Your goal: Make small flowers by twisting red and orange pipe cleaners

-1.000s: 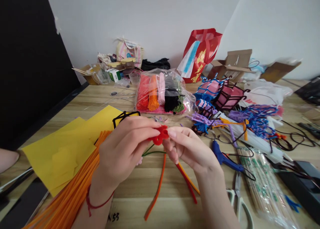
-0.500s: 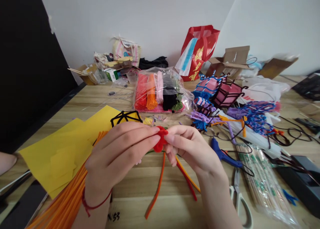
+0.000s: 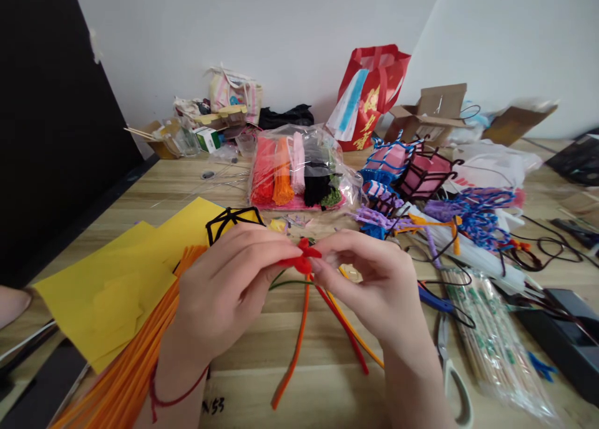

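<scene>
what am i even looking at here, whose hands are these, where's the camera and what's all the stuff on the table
There is no machine here. A person wears a camera on the head that looks forward and down, so you see their own two hands from above. The left hand and the right hand both pinch a small red pipe-cleaner shape between their fingertips, above a wooden table. Under the hands lie loose pipe cleaners, orange and red. To the left are yellow paper sheets and an orange pipe-cleaner bundle. Behind sits a clear bag of coloured ones. To the right lie scissors, a blue glue gun and a pack of wooden sticks.
</scene>
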Demonstrator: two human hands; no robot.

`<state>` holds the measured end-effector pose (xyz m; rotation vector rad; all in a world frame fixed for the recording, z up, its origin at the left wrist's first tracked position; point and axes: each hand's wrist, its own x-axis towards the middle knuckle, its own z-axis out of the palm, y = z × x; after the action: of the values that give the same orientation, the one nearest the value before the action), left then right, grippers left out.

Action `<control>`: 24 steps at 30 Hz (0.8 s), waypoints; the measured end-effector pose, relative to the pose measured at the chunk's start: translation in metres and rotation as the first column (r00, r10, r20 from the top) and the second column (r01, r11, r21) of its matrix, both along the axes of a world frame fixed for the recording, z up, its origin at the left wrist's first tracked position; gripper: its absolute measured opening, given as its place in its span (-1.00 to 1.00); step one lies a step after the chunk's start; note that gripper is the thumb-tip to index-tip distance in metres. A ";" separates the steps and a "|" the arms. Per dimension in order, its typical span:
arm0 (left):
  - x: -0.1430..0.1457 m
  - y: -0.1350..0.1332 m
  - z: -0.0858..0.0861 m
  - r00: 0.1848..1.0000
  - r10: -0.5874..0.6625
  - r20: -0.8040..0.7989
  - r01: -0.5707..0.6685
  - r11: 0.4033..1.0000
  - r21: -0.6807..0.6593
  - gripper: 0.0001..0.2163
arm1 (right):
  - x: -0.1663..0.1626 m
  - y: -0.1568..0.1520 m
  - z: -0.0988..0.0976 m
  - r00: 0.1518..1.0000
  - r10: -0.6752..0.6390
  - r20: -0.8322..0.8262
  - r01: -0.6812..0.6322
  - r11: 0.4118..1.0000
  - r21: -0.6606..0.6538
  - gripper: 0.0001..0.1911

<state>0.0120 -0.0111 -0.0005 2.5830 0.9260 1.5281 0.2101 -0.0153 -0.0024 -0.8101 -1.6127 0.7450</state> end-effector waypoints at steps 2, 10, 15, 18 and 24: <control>0.005 -0.002 0.000 0.997 0.041 0.071 -0.030 0.989 -0.147 -0.83 | 0.004 -0.001 -0.001 0.977 -0.083 0.196 0.039 0.975 0.219 -0.91; 0.015 0.002 -0.001 0.919 0.180 0.351 0.098 0.757 -0.646 -0.91 | -0.002 0.008 -0.010 0.927 -0.194 0.320 0.049 0.911 0.410 -0.89; 0.016 0.007 -0.002 0.860 0.206 0.466 0.163 0.755 -0.635 -0.86 | -0.022 0.011 -0.008 0.963 -0.073 -0.258 -0.030 0.927 -0.373 -0.84; 0.017 0.008 -0.002 0.832 0.202 0.517 0.189 0.773 -0.606 -0.88 | -0.025 0.011 -0.008 0.916 -0.016 -0.401 -0.195 0.854 -0.482 -0.75; 0.015 0.003 -0.002 0.866 0.239 0.439 0.075 0.807 -0.586 -0.90 | -0.025 0.005 -0.009 0.958 -0.060 -0.280 -0.065 0.907 -0.416 -0.87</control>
<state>0.0274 -0.0078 -0.0025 1.6286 1.2073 1.4933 0.1848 -0.0108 -0.0110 -0.9546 -1.2042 1.1831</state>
